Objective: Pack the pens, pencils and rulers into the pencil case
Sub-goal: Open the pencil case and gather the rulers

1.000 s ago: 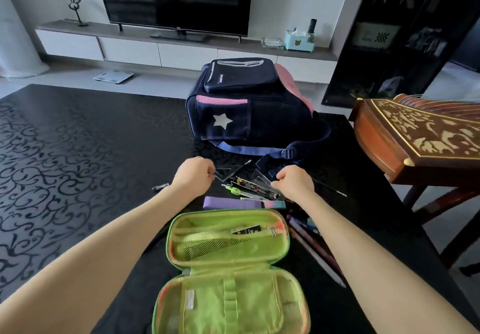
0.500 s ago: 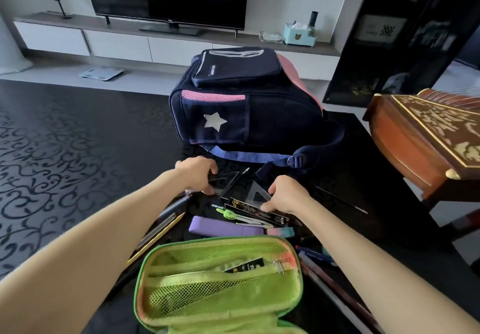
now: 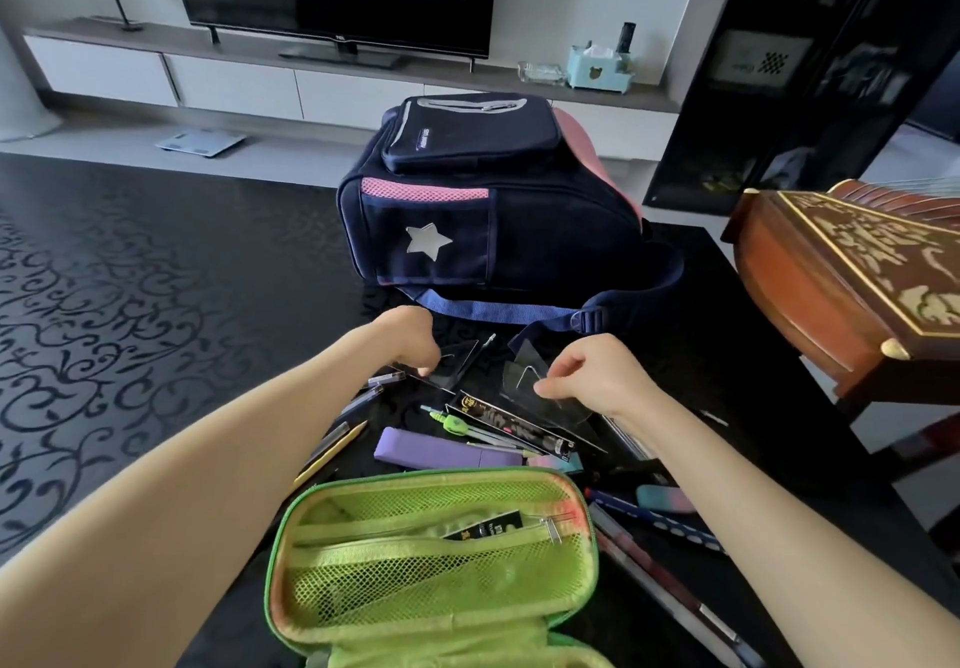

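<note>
Before the backpack [image 3: 519, 210] at the far edge of the surface [image 3: 156, 329], the left hand [image 3: 410, 342] pinches a clear set square [image 3: 460, 363] in curled fingers, the right hand [image 3: 597, 376] a clear ruler [image 3: 524, 386]: seemingly the pick-up step, next carrying both to the open pencil case [image 3: 363, 594] at the near edge.

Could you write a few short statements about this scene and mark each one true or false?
1. The pencil case lies open. True.
2. The backpack is nearer to the camera than the case. False: it lies beyond the case, farther off.
3. The right hand pinches a clear ruler. True.
4. The yellow pencil is inside the case. False: it lies on the table, left of the case.
</note>
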`<state>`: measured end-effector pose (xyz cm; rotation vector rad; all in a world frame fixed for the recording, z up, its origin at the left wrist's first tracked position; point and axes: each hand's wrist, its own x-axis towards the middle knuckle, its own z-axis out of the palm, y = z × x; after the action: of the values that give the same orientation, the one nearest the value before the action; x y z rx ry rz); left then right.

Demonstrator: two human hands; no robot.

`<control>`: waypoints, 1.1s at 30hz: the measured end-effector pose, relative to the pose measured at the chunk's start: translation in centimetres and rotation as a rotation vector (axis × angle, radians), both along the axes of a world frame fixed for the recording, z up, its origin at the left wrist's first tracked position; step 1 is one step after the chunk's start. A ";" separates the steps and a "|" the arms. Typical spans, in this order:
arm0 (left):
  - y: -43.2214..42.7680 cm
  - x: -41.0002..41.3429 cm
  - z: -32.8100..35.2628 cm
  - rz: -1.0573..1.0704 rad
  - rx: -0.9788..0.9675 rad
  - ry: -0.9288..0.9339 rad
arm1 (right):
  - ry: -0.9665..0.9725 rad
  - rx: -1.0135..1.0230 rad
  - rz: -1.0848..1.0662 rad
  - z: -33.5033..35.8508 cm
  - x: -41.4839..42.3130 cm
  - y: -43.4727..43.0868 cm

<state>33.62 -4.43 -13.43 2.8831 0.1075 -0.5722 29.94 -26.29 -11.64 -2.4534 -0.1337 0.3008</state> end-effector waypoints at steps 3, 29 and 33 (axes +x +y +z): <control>-0.8 -0.7 -0.5 0.096 -0.039 -0.077 | -0.238 -0.052 -0.058 0.0 -1.1 -0.9; -3.1 -19.6 3.1 -0.166 -0.370 -0.368 | -0.004 0.302 0.083 3.6 -15.2 -3.2; -2.1 -27.5 1.1 -0.534 -0.104 -0.237 | 0.050 0.369 0.001 2.9 -18.6 -4.2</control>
<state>6.07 -6.55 -12.29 2.8384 -0.7201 -0.2941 11.36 -30.49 -8.76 -2.0795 -0.1536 0.3078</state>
